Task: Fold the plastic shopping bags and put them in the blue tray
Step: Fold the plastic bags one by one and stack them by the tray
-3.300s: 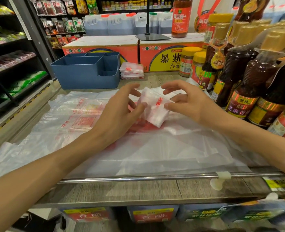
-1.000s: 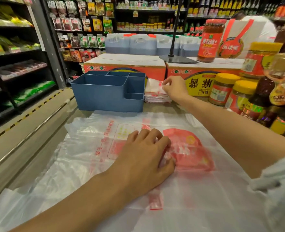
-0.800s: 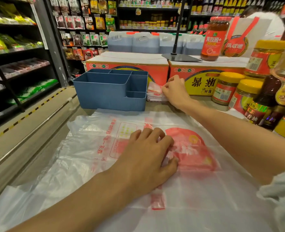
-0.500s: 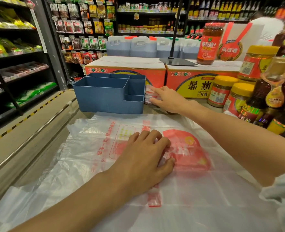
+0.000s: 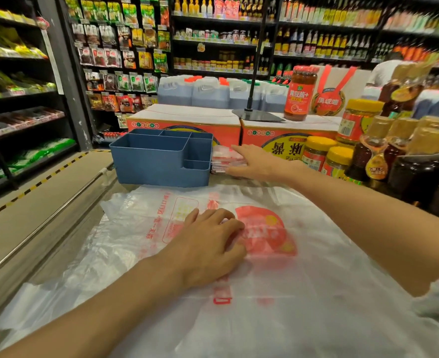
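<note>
Since half a second ago, the right hand [image 5: 258, 162] has flattened, fingers straight against the stack of folded bags [image 5: 225, 158] just beside the blue tray [image 5: 161, 161], not in it. Its grip pinches nothing. Left hand [image 5: 208, 244] rests spread on the unfolded plastic bags [image 5: 303, 293] covering the table. Judging by this, the tray appears empty; stacking continues.

At the far edge of the surface I see two red cartons [image 5: 185, 130], with a tall red sauce jar [image 5: 300, 93] and a black stand base [image 5: 258, 115] on top. Yellow-lidded jars [image 5: 316, 153] and dark bottles [image 5: 376, 156] crowd the right edge. Stocked shelves [image 5: 120, 60] stand beyond.
</note>
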